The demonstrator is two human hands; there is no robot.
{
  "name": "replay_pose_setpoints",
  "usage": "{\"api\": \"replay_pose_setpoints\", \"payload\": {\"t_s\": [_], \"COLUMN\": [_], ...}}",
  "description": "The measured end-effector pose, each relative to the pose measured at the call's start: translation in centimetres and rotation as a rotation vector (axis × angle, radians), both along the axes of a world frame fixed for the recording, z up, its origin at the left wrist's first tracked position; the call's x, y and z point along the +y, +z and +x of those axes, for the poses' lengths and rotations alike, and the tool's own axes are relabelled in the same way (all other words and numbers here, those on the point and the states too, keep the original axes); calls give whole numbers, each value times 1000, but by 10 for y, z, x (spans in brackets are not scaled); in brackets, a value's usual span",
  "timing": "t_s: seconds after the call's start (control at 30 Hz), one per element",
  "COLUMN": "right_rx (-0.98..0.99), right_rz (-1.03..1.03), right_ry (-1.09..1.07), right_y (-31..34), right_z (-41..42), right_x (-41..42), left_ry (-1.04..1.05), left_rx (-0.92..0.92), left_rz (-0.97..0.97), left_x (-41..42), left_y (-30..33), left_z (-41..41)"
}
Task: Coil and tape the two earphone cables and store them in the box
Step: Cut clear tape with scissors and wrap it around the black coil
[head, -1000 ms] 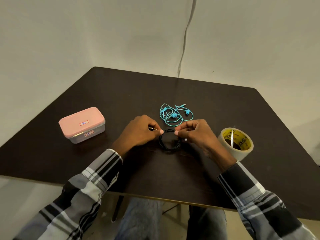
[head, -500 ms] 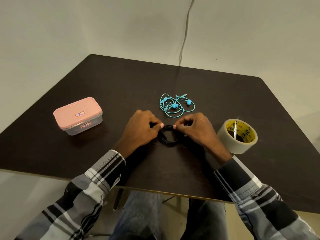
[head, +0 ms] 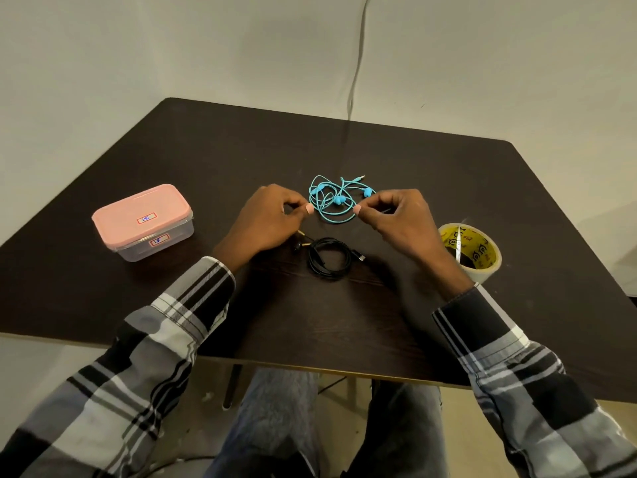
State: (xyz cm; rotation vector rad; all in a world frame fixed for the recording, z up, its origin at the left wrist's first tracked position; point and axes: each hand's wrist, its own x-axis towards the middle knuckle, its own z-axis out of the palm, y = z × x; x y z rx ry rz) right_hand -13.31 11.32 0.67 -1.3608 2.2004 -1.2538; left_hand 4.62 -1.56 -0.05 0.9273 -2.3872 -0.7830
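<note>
A dark wooden table (head: 448,201) is seen filling the view, pushed into a corner of pale walls. On its left part, a clear box (head: 143,222) is set down with its pink lid shut, well apart from everything else. At the right, a roll of tape (head: 470,251) is laid flat, just beside the right wrist.

The left hand (head: 265,219) is raised over the middle of the table, thumb and forefinger pinched together; whether anything is caught in that pinch cannot be told. The right hand (head: 403,219) is held the same way opposite it, fingertips pressed shut, and its contents cannot be made out either. Plaid sleeves are worn on both arms.

Between and just beyond the two pinches, the turquoise earphones (head: 336,201) are left in a loose tangle on the table. Nearer the person, between the wrists, the black earphone cable (head: 329,258) is laid in a neat round coil, its plug poking out to the right and its earbuds to the left.
</note>
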Motion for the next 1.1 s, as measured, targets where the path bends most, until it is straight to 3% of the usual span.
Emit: {"api": "replay_pose_setpoints", "payload": {"t_s": [0.4,0.8,0.97,1.1], "right_rx": [80,379,456,378], "right_rz": [-21,554,591,581], "right_ry": [-222,-378,-390,-373], "right_y": [46,31,21,19], "right_z": [-48,-63,-58,-61], "right_x": [70,102,95,95], "left_ry": [-174,-322,-336,-351], "left_rx": [90,43,35,34], "left_rz": [-33,-4,16,30], "left_x": [29,64,66,67], "left_y": [30,29,29,32], "left_z": [-51,-96,-99,-99]}}
